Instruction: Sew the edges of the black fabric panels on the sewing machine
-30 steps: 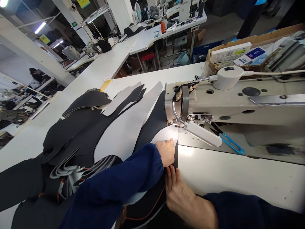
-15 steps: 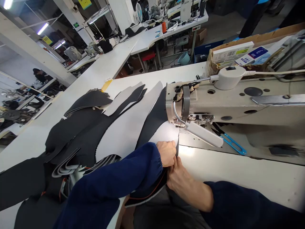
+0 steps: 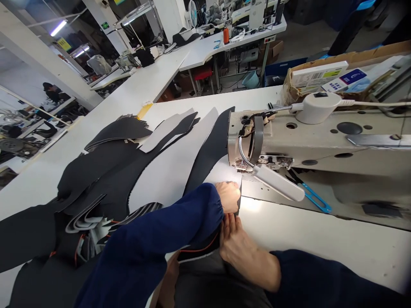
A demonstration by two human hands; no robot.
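The left hand (image 3: 228,196) is curled, knuckles bent, over a smooth pale piece (image 3: 218,172) with a curved edge; whether its fingers pinch the material cannot be told. The right hand (image 3: 239,250), just nearer the body, is unclenched, its straight fingers laid flat at the dark panel (image 3: 212,147). That matte panel lies under the pale piece, beside the sewing machine (image 3: 272,128); its long axis runs from near the hands away from the body, the narrow tip pointing forward and slightly right. Left of the left hand, a broad light-grey panel (image 3: 170,171) and layered dark pieces (image 3: 96,175) cover the white table (image 3: 282,231). Blue-handled snips (image 3: 316,199) rest to its right, beyond a slim white lamp (image 3: 278,183).
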